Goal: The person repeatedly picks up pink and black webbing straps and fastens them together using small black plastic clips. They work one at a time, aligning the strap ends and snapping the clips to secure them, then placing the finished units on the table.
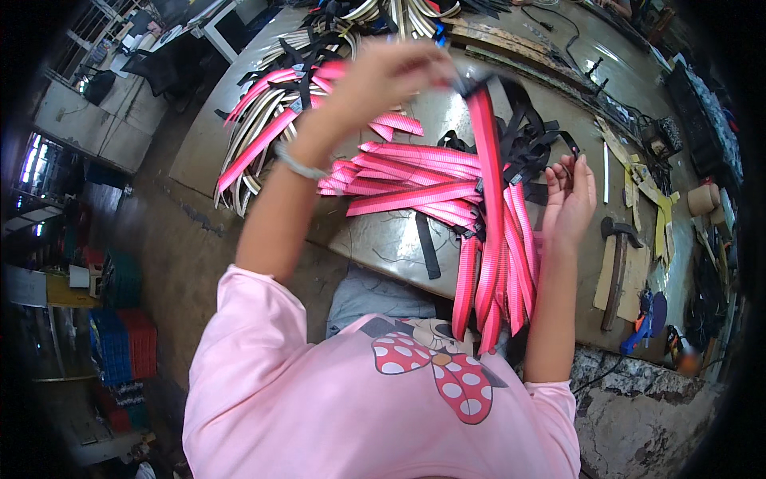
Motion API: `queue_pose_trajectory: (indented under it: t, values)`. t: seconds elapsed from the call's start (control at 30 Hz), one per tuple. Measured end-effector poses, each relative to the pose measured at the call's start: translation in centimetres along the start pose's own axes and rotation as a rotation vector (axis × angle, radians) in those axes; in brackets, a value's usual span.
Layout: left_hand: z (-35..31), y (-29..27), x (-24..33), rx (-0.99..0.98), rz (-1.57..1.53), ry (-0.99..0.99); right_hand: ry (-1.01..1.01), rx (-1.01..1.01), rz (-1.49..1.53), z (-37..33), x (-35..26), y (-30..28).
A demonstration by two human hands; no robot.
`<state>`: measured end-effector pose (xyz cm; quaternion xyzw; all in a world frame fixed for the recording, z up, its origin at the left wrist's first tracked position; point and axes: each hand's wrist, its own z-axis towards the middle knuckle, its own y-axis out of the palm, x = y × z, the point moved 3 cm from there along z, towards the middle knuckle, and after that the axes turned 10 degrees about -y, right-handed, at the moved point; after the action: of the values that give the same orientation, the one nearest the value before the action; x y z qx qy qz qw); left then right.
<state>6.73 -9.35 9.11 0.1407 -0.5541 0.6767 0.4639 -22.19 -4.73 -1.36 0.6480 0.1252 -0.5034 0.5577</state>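
My left hand (411, 68) is raised over the far side of the table, blurred by motion. Its fingertips close on the black upper end of a pink strap with a red stripe (487, 199), which hangs down toward me. A black webbing loop (519, 96) runs from that end toward the right. At the right, my right hand (568, 195) is palm up, with curled fingers pinching the end of a black webbing strip. Beneath and beside the held strap lies a crossed pile of pink straps (423, 176) with black ends, some hanging over the table's near edge.
More pink and cream straps (263, 136) are heaped at the far left of the metal table (371, 247). A hammer (616, 271) rests on cardboard at the right, near a blue-handled tool (637, 335) and a tape roll (702, 199). Wooden bars (511, 44) lie along the back.
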Motion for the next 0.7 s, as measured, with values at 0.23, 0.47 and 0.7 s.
queue_pose_trajectory:
  t: [0.23,0.47,0.7]
  values:
    - [-4.7,-16.0,-9.9,0.442,0.559,-0.579,-0.039,-0.303,-0.168,-1.6,0.8,1.6]
    - [-5.8,7.5,-3.5,0.202,-0.038,-0.097,0.183,-0.367,-0.346,-2.5,2.8,2.0]
    - [-7.9,12.6,1.8,0.099,0.169,-0.173,0.112,-0.477,-0.517,-3.1,1.4,2.1]
